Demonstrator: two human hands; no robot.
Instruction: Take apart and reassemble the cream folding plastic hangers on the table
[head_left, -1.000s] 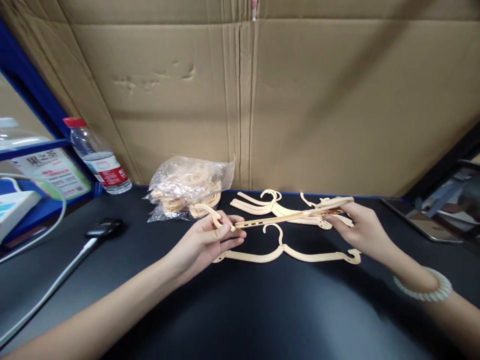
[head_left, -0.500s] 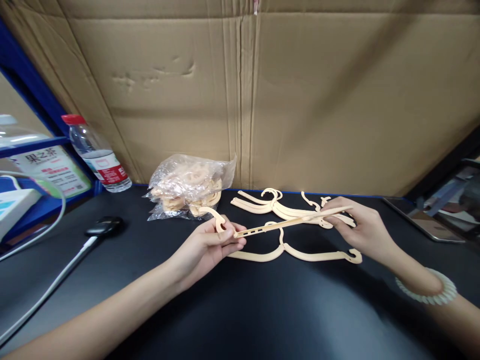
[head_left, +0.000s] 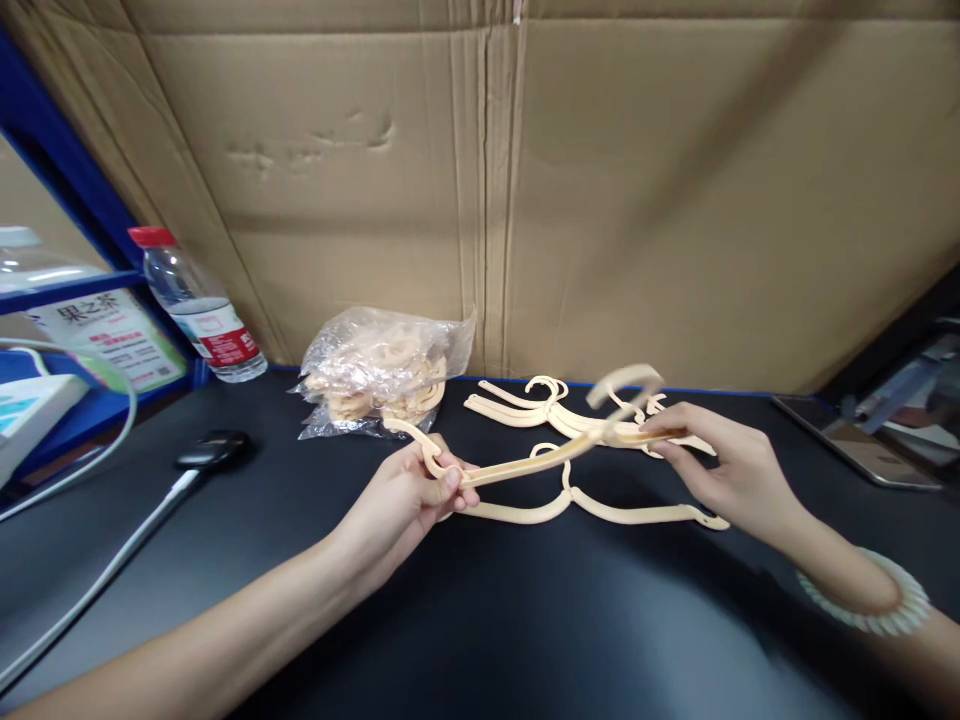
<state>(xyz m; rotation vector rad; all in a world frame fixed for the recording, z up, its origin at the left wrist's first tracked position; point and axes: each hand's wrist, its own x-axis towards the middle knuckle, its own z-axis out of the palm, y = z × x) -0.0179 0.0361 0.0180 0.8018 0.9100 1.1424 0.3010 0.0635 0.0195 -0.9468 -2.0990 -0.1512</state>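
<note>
A cream plastic folding hanger is held in the air between both hands, its curved hook standing up towards the right. My left hand is closed on its left end, thumb on top, with a small curled piece rising past the fingers. My right hand pinches the right part near the hook; the fingertips partly hide it. Beneath lies another cream hanger spread on the table, its left end covered by my left hand. Several more hangers lie behind, partly hidden by my right hand.
A clear plastic bag of cream hanger parts stands at the back against the cardboard wall. To the left are a bottle with a red cap, a black plug with a white cable and a blue shelf. A phone-like slab lies at right.
The held hanger has been turned: it was seen edge-on with its slots showing, and now its hook stands up. Both hands keep their grip in nearly the same places.
</note>
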